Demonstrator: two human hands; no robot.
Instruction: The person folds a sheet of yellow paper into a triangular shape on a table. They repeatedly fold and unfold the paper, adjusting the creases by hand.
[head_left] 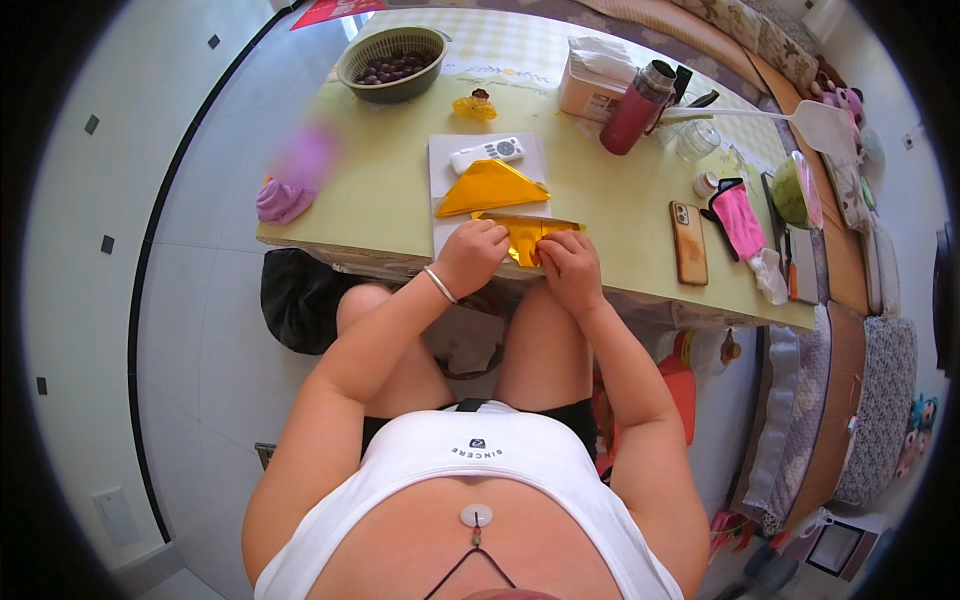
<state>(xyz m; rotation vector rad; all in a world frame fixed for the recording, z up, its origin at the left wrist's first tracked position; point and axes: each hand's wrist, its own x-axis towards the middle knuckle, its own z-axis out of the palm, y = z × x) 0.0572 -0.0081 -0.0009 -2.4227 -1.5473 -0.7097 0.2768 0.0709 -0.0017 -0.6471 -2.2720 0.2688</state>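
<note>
At the table's near edge, a piece of shiny gold foil paper [524,238] is stretched between my two hands. My left hand [472,254] pinches its left end, with a silver bangle on that wrist. On its right side, my right hand [572,268] grips the lower edge with bent fingers. Just beyond lies a larger folded gold paper [493,187], a flat-topped triangle in outline. It rests on a white pad [441,160], along with a white remote control [487,154]. The lower part of the pad is partly covered by my left hand.
Farther off are a green colander of dark grapes [398,75], a small yellow item [475,106], a tissue box [590,88] and a red thermos [637,108]. To the right lie a phone [688,243], a pink glove [738,222] and a cut melon [796,192]. A purple cloth [284,201] sits left.
</note>
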